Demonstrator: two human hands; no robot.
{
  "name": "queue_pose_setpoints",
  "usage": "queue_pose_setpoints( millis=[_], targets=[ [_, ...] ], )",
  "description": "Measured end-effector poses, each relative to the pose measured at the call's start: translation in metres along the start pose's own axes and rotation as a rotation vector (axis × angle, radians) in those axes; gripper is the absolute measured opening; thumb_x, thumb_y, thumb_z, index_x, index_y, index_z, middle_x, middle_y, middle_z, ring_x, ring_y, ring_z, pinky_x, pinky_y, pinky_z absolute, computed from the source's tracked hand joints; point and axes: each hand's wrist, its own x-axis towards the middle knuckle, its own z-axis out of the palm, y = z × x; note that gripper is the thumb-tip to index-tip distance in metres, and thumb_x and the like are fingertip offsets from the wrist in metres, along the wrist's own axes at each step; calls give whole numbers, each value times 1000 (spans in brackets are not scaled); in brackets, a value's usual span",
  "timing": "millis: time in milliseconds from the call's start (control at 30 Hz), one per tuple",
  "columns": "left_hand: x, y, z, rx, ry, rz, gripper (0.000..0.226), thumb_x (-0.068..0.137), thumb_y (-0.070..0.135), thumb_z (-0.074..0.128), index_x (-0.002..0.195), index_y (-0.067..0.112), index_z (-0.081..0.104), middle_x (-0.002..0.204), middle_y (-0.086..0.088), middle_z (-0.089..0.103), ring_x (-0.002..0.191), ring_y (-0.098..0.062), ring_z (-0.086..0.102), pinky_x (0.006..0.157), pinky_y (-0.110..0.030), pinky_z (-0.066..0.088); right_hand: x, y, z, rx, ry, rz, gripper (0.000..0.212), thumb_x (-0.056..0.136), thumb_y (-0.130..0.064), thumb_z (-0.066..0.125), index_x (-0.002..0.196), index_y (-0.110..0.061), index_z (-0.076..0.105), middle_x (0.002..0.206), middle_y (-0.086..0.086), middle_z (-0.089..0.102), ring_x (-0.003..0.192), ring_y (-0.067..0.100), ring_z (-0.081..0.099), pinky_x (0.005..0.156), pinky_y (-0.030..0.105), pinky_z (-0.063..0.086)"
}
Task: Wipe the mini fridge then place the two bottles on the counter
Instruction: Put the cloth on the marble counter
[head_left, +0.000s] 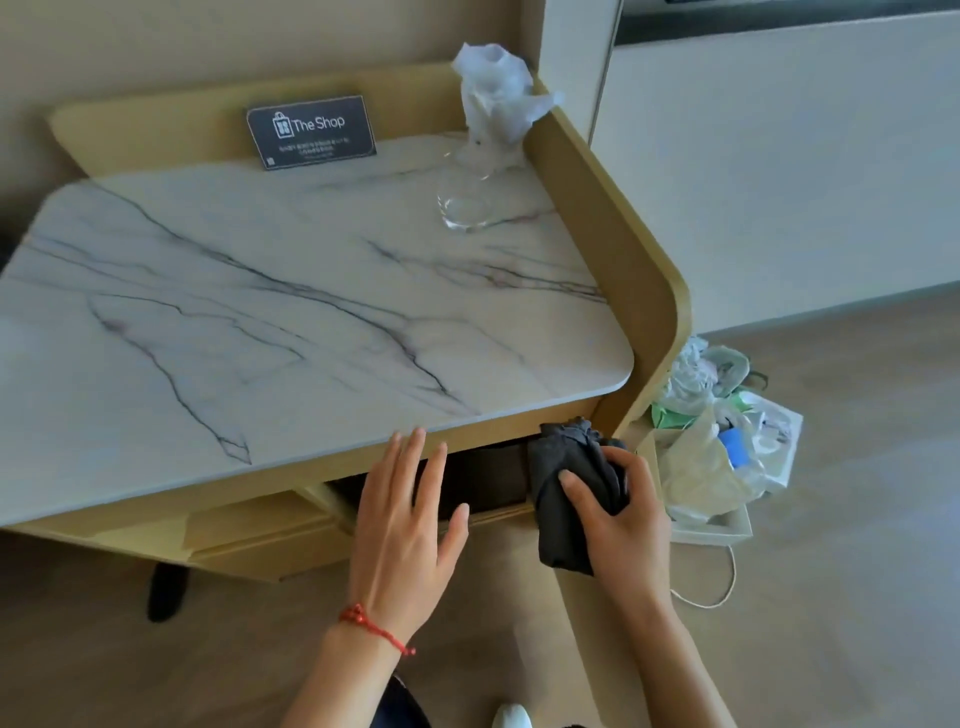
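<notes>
Across the left and centre of the frame lies the counter (291, 322), a white marble top with dark veins, edged at back and right by a raised tan wooden rim. Under its front edge, at lower centre, is a dark recess (483, 480); this may be the mini fridge, but only a black strip shows, so I cannot be sure. No bottles appear on the marble.

At right of centre, on the floor beside the cabinet, stands a white bag (727, 467) stuffed with crumpled plastic and paper, a blue piece among them.

The left hand (405, 525) is at lower centre, fingers straight and spread, its fingertips (415, 441) reaching up to the counter's front edge and lying over the dark recess. It holds nothing. A red string bracelet (374, 629) circles that wrist.

The right hand (623, 519), just right of it, is curled round a bunched dark grey cloth (566, 483), which is pressed against the right end of the recess, just below the counter's corner.

At upper right of the marble stands a clear glass carafe (467, 202) with white crumpled paper (493, 88) stuffed in its neck. At upper centre a black card (311, 132) reading "The Shop" leans against the back rim.
</notes>
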Motion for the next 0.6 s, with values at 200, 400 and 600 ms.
queue_pose_setpoints(
  millis=[200, 400, 600],
  targets=[
    [48, -28, -18, 32, 4, -18, 53, 89, 40, 36, 131, 7, 43, 139, -19, 45, 131, -34, 36, 103, -49, 38, 38, -39, 28, -70, -7, -41, 31, 80, -19, 69, 108, -19, 55, 88, -14, 56, 78, -4, 52, 57, -2, 37],
    [103, -70, -19, 34, -56, 10, 58, 94, 46, 23, 130, 6, 47, 138, -18, 46, 129, -34, 41, 102, -47, 36, 85, -59, 62, -131, 34, -23, 33, 80, -23, 69, 111, -23, 55, 98, -5, 58, 86, 11, 56, 60, 13, 40],
    [147, -91, -12, 50, -108, 13, 64, 95, 48, 15, 124, 4, 52, 132, -20, 52, 123, -36, 48, 100, -47, 36, 138, -69, 81, -196, 37, -13, 34, 83, -24, 66, 114, -22, 53, 101, -4, 57, 86, 14, 55, 58, 14, 38]
  ],
)
